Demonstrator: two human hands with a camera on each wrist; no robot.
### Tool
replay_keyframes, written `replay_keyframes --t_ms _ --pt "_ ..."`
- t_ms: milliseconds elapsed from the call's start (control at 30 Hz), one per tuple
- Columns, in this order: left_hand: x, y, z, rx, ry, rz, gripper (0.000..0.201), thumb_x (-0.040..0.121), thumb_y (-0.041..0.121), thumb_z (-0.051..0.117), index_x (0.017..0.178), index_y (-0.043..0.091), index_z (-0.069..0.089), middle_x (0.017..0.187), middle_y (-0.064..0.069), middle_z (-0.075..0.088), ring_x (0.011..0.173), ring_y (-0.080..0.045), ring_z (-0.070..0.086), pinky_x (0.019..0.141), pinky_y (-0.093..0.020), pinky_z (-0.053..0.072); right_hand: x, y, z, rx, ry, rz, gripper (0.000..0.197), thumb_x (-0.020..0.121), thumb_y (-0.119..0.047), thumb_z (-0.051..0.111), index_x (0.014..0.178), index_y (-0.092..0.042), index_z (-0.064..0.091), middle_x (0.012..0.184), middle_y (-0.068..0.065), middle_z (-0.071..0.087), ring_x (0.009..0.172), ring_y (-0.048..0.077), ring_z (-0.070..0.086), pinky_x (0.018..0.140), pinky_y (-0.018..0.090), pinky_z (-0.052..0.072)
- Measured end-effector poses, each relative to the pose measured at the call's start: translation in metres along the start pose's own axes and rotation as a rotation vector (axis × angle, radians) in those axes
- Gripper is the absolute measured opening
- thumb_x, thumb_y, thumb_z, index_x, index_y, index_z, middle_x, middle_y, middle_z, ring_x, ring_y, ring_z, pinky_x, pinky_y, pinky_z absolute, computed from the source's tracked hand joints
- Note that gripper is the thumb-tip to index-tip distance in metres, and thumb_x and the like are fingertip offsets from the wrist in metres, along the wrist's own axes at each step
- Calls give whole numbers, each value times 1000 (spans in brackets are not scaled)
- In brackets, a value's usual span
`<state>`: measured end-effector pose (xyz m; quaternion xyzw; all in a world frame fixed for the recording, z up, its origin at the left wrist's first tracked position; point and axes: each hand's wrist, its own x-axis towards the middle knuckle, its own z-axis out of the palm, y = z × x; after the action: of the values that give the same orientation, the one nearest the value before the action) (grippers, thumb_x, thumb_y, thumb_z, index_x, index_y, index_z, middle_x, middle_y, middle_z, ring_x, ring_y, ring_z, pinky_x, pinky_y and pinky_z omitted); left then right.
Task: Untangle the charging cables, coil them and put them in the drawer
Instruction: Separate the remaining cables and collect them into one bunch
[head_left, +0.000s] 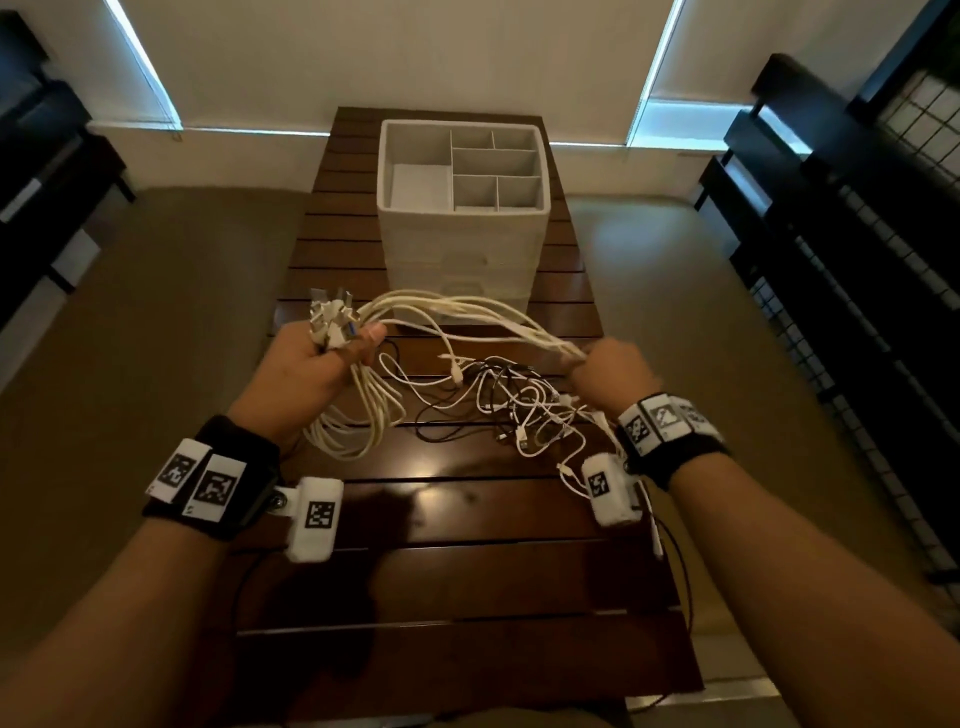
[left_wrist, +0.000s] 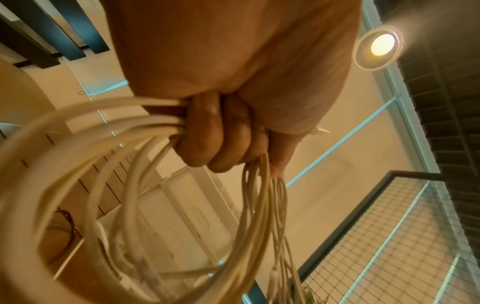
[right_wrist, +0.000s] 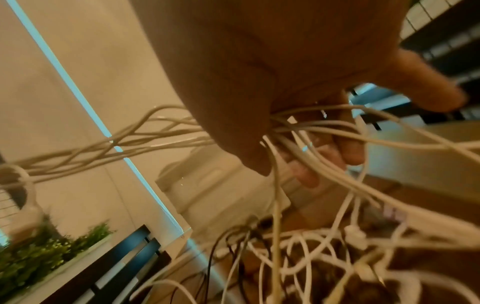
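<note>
My left hand (head_left: 332, 353) grips a bundle of white charging cables (head_left: 467, 312), plug ends sticking up from the fist and loops (head_left: 358, 421) hanging below it. In the left wrist view the curled fingers (left_wrist: 218, 144) close round those strands (left_wrist: 145, 131). The same strands stretch right to my right hand (head_left: 608, 366), whose fingers (right_wrist: 345, 148) curl round them (right_wrist: 311, 125). A tangle of thin white and black cables (head_left: 519, 405) lies on the table under the right hand. A white drawer unit (head_left: 462, 218) with an open divided top stands behind.
The dark slatted wooden table (head_left: 457, 519) is narrow, with floor on both sides. Black shelving with wire grids (head_left: 857, 260) lines the right. A black lead (head_left: 685, 582) trails over the table's right edge. Dark furniture (head_left: 47, 171) stands at the left.
</note>
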<state>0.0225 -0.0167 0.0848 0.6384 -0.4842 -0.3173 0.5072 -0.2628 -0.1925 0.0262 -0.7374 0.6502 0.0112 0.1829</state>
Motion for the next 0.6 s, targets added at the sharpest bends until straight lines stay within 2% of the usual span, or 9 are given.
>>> replay_keyframes --t_ms 67,200,300,367,400,467,533,600 --pt "-1 -3 5 41 -31 21 43 102 28 65 59 28 66 51 14 49 47 -1 41 50 -16 35 4 0 28 50 -102 53 47 101 -47 50 99 -4 70 109 19 73 100 39 69 80 37 54" --pt "0 -4 11 8 -25 8 40 102 28 66 62 25 68 50 14 51 46 1 44 51 -14 35 12 -22 61 260 -261 150 60 104 -55 45 126 -3 66 125 18 69 116 36 65 90 39 51" --pt "-1 -2 10 -15 -7 0 39 102 29 66 65 18 64 51 13 47 46 -1 39 49 -15 34 20 -45 67 463 -273 158 62 106 -52 42 131 0 64 128 21 67 118 38 63 86 36 46" --pt "-1 -3 6 -14 10 -4 41 102 30 66 62 19 63 51 13 46 46 -2 39 49 -17 33 23 -61 72 553 -319 104 61 108 -49 39 133 1 63 132 21 66 120 39 62 94 38 48" --pt "-1 -3 5 -19 17 -9 41 102 30 66 62 19 63 51 12 47 46 -2 39 49 -17 34 24 -67 76 585 -339 74 60 108 -48 39 134 0 64 132 20 65 121 39 61 99 41 49" --pt "-3 -1 3 -35 31 -20 39 102 28 65 67 13 62 50 11 46 43 -2 39 47 -15 34 18 -81 83 694 -379 26 51 107 -45 45 128 -5 69 120 16 67 115 37 62 104 51 51" --pt "-5 3 4 -32 36 -15 38 103 26 64 71 6 60 48 11 45 42 -2 39 46 -13 33 10 -90 89 806 -432 -32 45 107 -43 49 121 -8 73 113 7 64 110 28 61 103 56 52" --pt "-7 7 3 -40 46 -16 37 104 22 62 72 5 59 47 12 45 41 -1 39 46 -12 33 4 -99 83 826 -465 -124 45 108 -45 47 117 -10 75 112 9 62 102 27 63 95 54 57"
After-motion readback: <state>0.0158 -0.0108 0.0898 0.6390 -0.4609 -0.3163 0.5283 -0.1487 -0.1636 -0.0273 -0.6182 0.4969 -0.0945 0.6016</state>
